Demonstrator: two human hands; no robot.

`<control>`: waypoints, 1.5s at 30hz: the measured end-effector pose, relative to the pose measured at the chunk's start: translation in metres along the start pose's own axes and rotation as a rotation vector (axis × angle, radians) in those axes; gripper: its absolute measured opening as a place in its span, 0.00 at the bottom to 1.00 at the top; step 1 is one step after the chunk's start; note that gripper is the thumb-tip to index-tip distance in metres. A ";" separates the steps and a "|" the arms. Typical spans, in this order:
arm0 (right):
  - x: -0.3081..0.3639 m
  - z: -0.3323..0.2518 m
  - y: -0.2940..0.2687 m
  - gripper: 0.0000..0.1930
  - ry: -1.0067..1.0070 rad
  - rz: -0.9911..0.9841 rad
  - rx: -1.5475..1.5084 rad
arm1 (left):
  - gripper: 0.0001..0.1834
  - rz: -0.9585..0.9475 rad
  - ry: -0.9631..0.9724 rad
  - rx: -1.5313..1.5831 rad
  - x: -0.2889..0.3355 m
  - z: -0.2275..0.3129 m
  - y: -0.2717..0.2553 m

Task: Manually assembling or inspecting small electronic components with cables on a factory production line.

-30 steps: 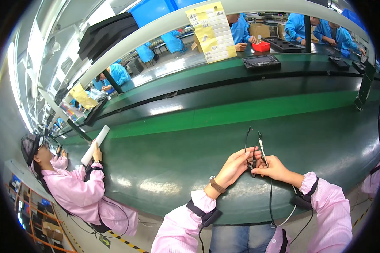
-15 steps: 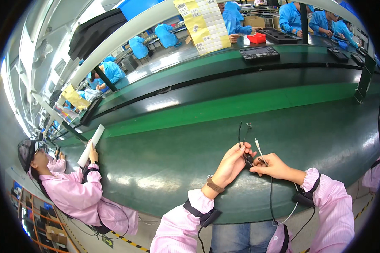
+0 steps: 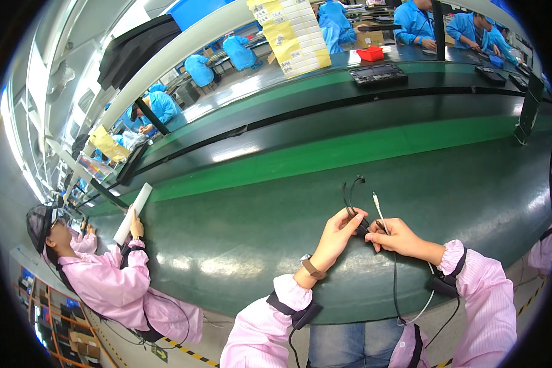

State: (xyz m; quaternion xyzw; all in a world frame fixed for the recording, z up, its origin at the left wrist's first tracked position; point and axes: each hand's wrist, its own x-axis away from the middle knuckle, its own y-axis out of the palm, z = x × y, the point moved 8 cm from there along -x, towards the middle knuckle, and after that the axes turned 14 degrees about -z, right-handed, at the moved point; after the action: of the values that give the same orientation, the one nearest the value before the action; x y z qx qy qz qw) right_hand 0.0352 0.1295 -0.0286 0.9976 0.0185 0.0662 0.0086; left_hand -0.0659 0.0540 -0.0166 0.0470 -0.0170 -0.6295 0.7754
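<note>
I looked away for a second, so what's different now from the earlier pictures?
The black cable tips above the left hand stand farther left, apart from the white cable in the right hand. Across the bench, the black tray beside the red box has left its spot; a dark panel, perhaps that tray, is raised beside a person in blue. Both hands keep their hold.

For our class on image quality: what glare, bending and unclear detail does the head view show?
Head view: pale glare patches on the green worktop; head view: the white overhead bar bows, corners go black; head view: the black cable ends are too small for detail.
</note>
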 end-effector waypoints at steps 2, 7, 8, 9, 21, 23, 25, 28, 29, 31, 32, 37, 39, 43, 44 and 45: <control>0.000 0.000 0.000 0.10 -0.004 0.002 -0.050 | 0.11 0.023 0.029 0.032 0.001 0.001 -0.001; -0.005 0.004 0.002 0.10 -0.042 -0.009 -0.075 | 0.11 0.084 0.058 0.007 0.006 0.008 -0.004; -0.005 0.004 0.002 0.10 -0.040 -0.004 -0.075 | 0.11 0.092 0.051 0.005 0.008 0.009 -0.006; -0.005 0.003 0.003 0.10 -0.042 -0.005 -0.075 | 0.11 0.088 0.049 0.007 0.008 0.010 -0.006; -0.004 0.008 -0.005 0.10 -0.063 0.019 -0.050 | 0.12 -0.011 -0.019 -0.009 0.003 0.001 0.003; -0.004 0.007 -0.005 0.10 -0.059 0.016 -0.057 | 0.12 -0.010 -0.017 -0.014 0.002 0.002 0.003; -0.004 0.006 -0.004 0.11 -0.056 0.015 -0.064 | 0.12 -0.007 -0.012 -0.014 0.004 0.002 0.001; -0.006 0.006 -0.001 0.11 -0.062 -0.024 -0.106 | 0.12 0.000 -0.001 0.008 0.004 0.000 0.001; -0.006 0.006 -0.001 0.11 -0.066 -0.030 -0.120 | 0.11 0.011 0.003 0.024 0.005 -0.001 0.000; -0.005 0.004 0.001 0.12 -0.078 -0.040 -0.143 | 0.11 -0.002 -0.001 0.041 0.004 -0.002 0.001; -0.004 0.004 -0.001 0.12 -0.077 -0.030 -0.139 | 0.11 -0.010 -0.009 0.059 0.003 -0.003 0.002; -0.005 0.008 0.001 0.12 -0.086 -0.047 -0.147 | 0.11 -0.011 -0.004 0.066 0.006 0.001 0.005; -0.007 0.013 0.001 0.11 -0.067 -0.054 -0.118 | 0.10 -0.008 -0.033 0.055 0.006 -0.001 0.004; -0.005 0.012 -0.001 0.12 -0.067 -0.035 -0.105 | 0.11 -0.021 -0.026 0.037 0.002 0.002 0.011; -0.005 0.008 0.001 0.12 -0.075 -0.037 -0.069 | 0.11 -0.006 -0.009 0.047 0.003 0.005 0.011; -0.006 0.008 0.002 0.12 -0.086 -0.049 -0.081 | 0.11 0.006 -0.016 0.033 0.005 0.005 0.009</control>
State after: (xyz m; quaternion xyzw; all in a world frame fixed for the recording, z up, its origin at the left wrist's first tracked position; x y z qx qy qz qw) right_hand 0.0302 0.1266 -0.0370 0.9976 0.0398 0.0235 0.0515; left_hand -0.0565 0.0505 -0.0107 0.0547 -0.0338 -0.6271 0.7763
